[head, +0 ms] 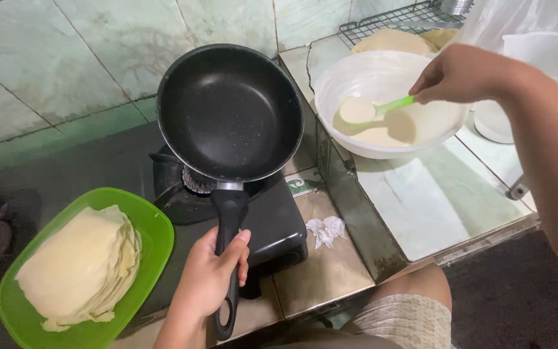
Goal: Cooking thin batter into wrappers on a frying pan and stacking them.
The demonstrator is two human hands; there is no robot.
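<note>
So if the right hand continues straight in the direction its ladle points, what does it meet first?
Probably the far inner wall of the white bowl; the right hand aims the green ladle leftward above pale batter.

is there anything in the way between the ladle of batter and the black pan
Nothing visible does. The right hand holds the green ladle over the white bowl; only the bowl's near rim lies between it and the empty frying pan, which the left hand holds by the handle.

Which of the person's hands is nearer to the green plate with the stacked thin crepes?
Left. The left hand grips the black pan's handle, just right of the green plate. The right hand holds a green ladle over the white bowl, far across.
</note>
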